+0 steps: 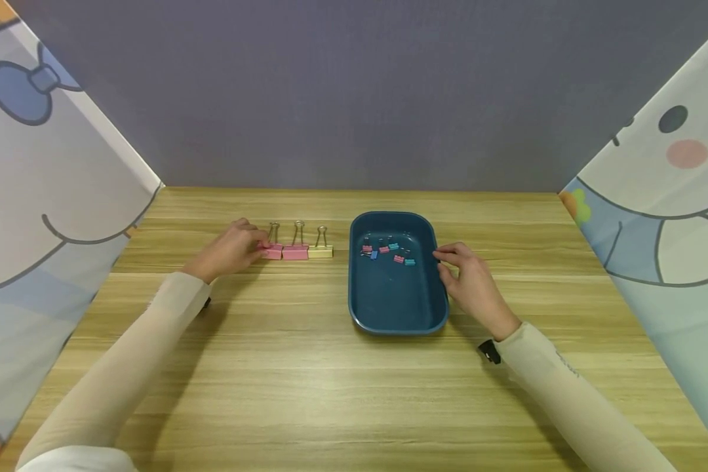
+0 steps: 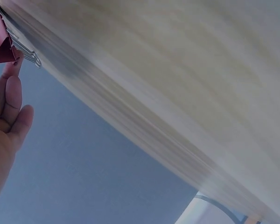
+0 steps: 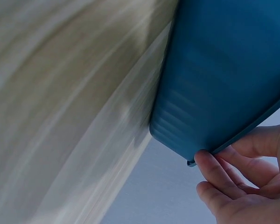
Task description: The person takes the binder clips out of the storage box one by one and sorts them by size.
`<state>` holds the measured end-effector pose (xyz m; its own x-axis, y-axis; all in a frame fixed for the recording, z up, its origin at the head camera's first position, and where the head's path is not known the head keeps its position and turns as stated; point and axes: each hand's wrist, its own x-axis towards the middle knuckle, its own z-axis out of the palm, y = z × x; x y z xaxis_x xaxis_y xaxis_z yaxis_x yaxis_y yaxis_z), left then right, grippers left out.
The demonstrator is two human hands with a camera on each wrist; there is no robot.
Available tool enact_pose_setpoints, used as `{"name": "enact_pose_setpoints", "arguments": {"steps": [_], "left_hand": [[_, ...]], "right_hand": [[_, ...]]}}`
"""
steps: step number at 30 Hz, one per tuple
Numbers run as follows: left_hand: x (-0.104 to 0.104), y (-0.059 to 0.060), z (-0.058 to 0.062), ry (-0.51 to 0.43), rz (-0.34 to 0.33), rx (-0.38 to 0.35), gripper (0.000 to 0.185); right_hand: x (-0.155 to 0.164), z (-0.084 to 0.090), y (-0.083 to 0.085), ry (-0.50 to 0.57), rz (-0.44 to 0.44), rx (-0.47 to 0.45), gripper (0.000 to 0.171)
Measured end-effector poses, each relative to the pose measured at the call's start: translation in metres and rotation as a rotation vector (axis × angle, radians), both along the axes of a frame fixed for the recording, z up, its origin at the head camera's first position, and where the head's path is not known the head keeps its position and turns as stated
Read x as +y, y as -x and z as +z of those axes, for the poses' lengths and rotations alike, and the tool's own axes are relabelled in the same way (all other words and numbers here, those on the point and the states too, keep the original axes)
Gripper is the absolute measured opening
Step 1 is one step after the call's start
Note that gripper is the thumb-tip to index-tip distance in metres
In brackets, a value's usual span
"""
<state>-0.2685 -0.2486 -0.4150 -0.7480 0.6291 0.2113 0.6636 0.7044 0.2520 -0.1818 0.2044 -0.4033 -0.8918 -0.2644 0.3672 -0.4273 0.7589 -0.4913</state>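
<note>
Three binder clips stand in a row on the wooden table: a pink clip (image 1: 273,251), a second pink clip (image 1: 295,252) and a yellow clip (image 1: 320,251). My left hand (image 1: 262,247) pinches the leftmost pink clip (image 2: 2,45), and the left wrist view shows a fingertip (image 2: 13,70) against it. To the right lies a dark blue tray (image 1: 396,303) with several small pink and blue clips (image 1: 389,252) at its far end. My right hand (image 1: 440,256) holds the tray's right rim, with its fingers (image 3: 213,171) curled under the edge of the tray (image 3: 224,70).
Patterned cloth panels (image 1: 47,196) close in the table (image 1: 307,393) on the left and right, and a grey wall (image 1: 354,92) stands behind. Both forearms in light sleeves rest over the near part of the table.
</note>
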Motion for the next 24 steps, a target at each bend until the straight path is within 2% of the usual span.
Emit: {"name": "enact_pose_setpoints", "arguments": {"steps": [5,13,24], "left_hand": [[0.005,0.001,0.000,-0.019,-0.011,-0.017,0.009],[0.010,0.003,0.002,0.009,-0.007,-0.064,0.010],[0.020,0.003,0.006,0.047,0.054,-0.159,0.008]], "right_hand": [[0.000,0.000,0.000,0.005,0.003,-0.002,0.026],[0.001,0.000,0.001,0.015,0.009,-0.005,0.026],[0.001,-0.001,0.001,0.011,0.006,-0.003,0.026]]}}
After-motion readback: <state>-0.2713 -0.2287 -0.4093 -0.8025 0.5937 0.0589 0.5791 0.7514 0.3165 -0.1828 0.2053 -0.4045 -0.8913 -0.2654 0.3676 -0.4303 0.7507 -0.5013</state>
